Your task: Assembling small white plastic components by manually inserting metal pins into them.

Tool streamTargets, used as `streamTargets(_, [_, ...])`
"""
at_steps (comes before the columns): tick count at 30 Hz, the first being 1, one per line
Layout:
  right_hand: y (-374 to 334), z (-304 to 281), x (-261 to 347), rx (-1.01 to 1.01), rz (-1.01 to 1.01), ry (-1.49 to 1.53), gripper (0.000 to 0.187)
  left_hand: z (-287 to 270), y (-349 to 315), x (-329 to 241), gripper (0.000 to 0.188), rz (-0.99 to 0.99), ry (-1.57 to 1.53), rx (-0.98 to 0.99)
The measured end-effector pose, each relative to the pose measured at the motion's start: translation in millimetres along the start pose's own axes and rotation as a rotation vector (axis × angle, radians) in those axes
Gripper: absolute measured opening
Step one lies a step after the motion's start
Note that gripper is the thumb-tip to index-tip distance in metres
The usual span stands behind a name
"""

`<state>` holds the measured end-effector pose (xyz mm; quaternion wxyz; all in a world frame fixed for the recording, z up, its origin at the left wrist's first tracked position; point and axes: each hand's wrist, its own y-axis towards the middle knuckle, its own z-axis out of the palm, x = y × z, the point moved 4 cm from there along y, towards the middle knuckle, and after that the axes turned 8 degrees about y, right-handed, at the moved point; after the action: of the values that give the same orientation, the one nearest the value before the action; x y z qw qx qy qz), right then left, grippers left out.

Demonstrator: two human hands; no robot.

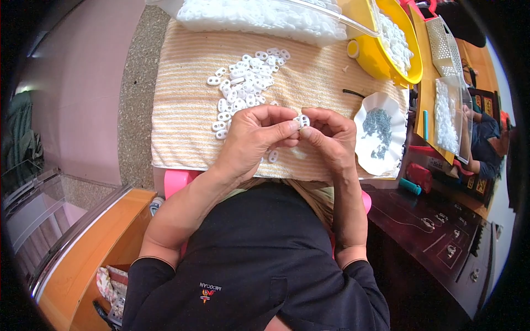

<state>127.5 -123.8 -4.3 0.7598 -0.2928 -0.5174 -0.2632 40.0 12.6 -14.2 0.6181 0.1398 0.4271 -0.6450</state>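
Both my hands meet over the striped towel (185,105). My left hand (248,135) pinches a small white oval plastic piece with two holes (303,119) between thumb and fingertips. On its other side, the thumb and index finger of my right hand (334,138) grip the same piece. Left of and beyond my hands lies a loose pile of similar white two-hole pieces (243,85). A single one (273,156) rests just below my left fingers. To the right of my right hand stands a white scalloped dish (367,157) holding many tiny dark metal parts (378,127), too small to identify.
A clear bin (361,25) full of white pieces stands at the far edge. Beside it is a yellow basin (415,69) with more. A short black strip (353,92) lies near the dish. Farther right, another person (486,138) sits by a clear container (448,135).
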Motion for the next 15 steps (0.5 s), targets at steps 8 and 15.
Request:
streamTargets(8, [-0.5,0.4,0.8,0.006,-0.006,0.010,0.029,0.6,-0.4,0.5,0.018,-0.017,-0.007,0.005])
streamTargets(15, [-1.4,-1.4,1.0,0.028,-0.050,-0.036,0.029,1.2,-1.1,0.6,0.017,-0.037,0.009,0.017])
